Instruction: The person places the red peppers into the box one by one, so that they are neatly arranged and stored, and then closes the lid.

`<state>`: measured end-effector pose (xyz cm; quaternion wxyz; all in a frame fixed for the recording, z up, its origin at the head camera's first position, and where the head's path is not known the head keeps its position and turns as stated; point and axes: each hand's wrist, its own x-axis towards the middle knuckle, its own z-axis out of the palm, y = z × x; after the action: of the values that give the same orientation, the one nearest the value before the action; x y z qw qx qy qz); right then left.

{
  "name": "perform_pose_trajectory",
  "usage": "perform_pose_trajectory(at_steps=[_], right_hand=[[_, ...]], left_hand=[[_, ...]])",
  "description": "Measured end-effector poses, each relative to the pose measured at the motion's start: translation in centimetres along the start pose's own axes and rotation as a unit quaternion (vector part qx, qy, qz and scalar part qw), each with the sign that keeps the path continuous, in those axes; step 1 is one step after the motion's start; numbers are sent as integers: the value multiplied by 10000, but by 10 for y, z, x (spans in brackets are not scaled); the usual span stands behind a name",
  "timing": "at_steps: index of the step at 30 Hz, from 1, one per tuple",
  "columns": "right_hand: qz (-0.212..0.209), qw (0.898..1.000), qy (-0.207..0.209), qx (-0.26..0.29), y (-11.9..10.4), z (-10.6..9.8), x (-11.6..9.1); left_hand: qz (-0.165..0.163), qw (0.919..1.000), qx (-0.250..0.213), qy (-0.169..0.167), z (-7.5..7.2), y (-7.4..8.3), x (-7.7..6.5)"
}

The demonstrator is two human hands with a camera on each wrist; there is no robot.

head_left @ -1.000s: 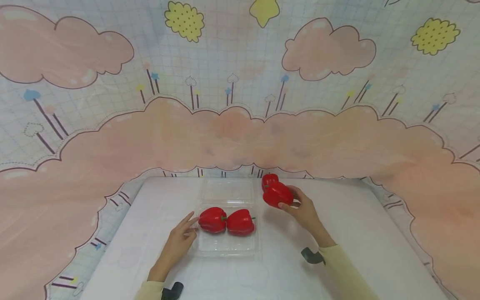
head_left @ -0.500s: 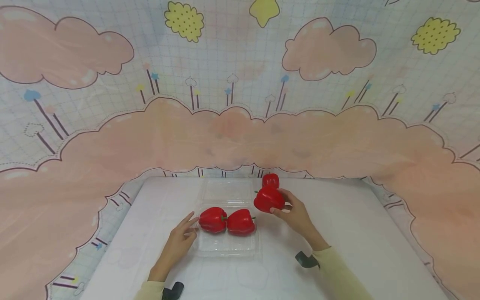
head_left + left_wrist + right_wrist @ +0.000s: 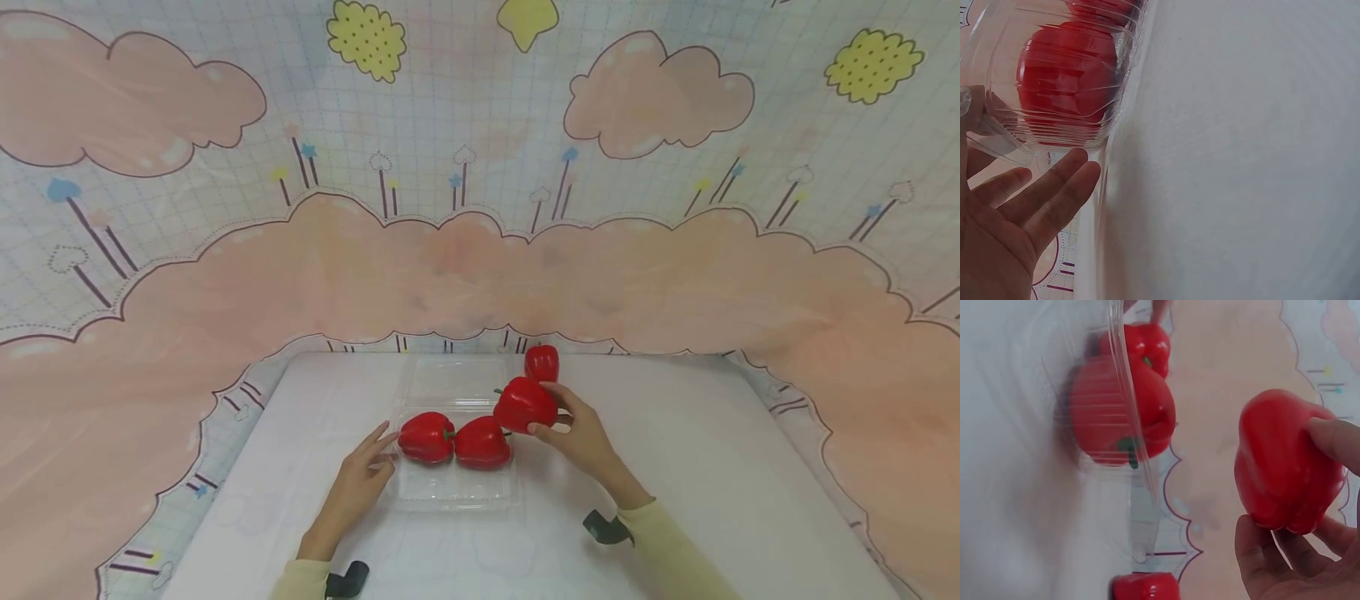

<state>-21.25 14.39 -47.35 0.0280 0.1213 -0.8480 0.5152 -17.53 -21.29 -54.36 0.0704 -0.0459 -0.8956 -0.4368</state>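
My right hand (image 3: 583, 433) holds a red bell pepper (image 3: 525, 405) above the right side of a clear plastic clamshell container (image 3: 453, 497). In the right wrist view the thumb lies on the side of this bell pepper (image 3: 1285, 456), with fingers under its lower end. Two red bell peppers lie side by side in the container, the left pepper (image 3: 426, 438) and the right pepper (image 3: 482, 443). My left hand (image 3: 358, 485) is at the container's left edge; thumb and index finger pinch the rim, while other fingers (image 3: 1063, 200) extend beside its wall.
One more red bell pepper (image 3: 542, 362) stands at the back of the white table (image 3: 697, 467). The container's lid (image 3: 457, 381) lies folded back behind it. Beyond the table's far edge hangs a patterned cloth backdrop (image 3: 480, 275).
My right hand has carried its bell pepper leftward and a little nearer, toward the container, and the stem has turned into view. My left hand stays in place.
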Motion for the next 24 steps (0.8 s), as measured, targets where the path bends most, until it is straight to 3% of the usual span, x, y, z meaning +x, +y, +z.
perform_pose_trajectory(at_steps=[14,24], right_hand=[[-102,9993,-116,345,-6,14,-3],[-173,9977,-407,510,-11,28,-5]], left_hand=[[157,9998,27,124,0,-1,-1],[40,10000,-40,-12,-1,1,-1]])
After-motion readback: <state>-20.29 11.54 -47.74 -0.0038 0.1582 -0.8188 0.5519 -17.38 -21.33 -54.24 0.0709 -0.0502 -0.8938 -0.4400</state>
